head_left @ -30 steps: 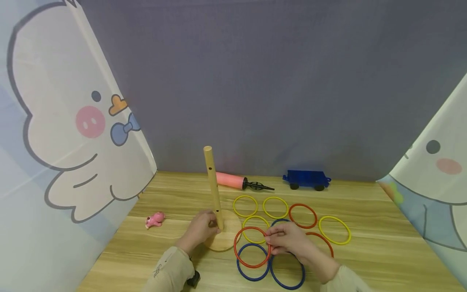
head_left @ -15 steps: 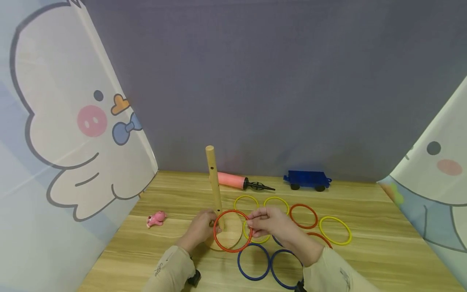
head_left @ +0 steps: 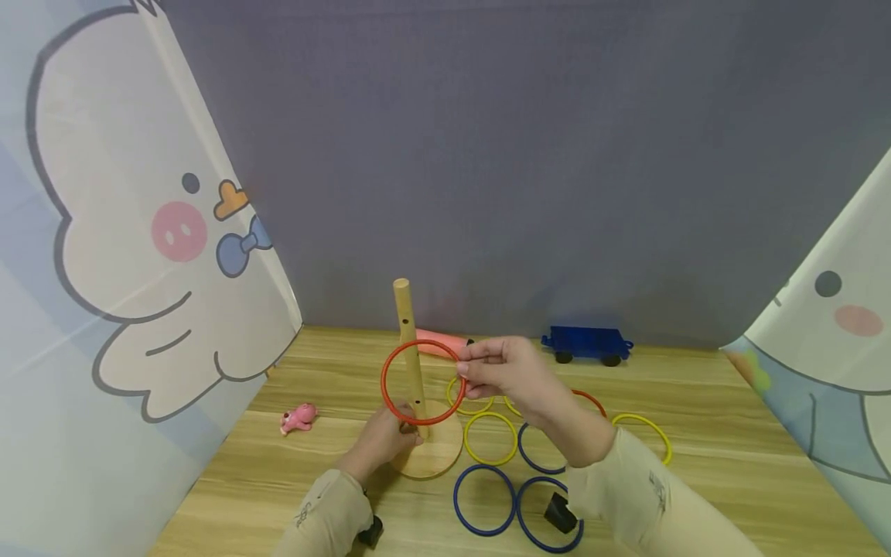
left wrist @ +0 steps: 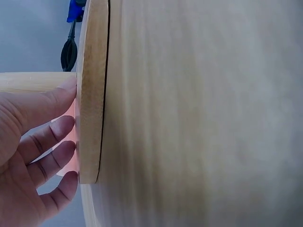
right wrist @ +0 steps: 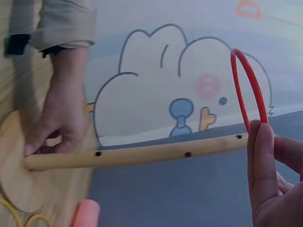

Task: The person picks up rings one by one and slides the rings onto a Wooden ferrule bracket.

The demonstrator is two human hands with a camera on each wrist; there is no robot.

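Note:
My right hand [head_left: 511, 379] pinches a thin red ring [head_left: 424, 422] by its right side, up off the table. From the head view the ring overlaps the upright wooden pole [head_left: 414, 363]; in the right wrist view the ring [right wrist: 258, 90] is near the pole's top end and apart from it. The pole rises from a round wooden base [head_left: 438, 460]. Low beside the pole, my left hand [head_left: 383, 437] rests its fingertips on the base. In the left wrist view the thumb and fingertips press the face of that base [left wrist: 93, 118].
Several yellow and blue rings, such as a yellow ring [head_left: 465, 439] and a blue ring [head_left: 485, 534], lie right of the base. A red ring [head_left: 592, 398] is partly behind my right arm. At the back are a pink pump [head_left: 451, 340] and a blue wagon [head_left: 587, 342]; a pink toy [head_left: 299, 418] lies left.
My right hand has carried the red ring up and to the left, from over the blue rings to in front of the pole. The left hand has stayed at the base.

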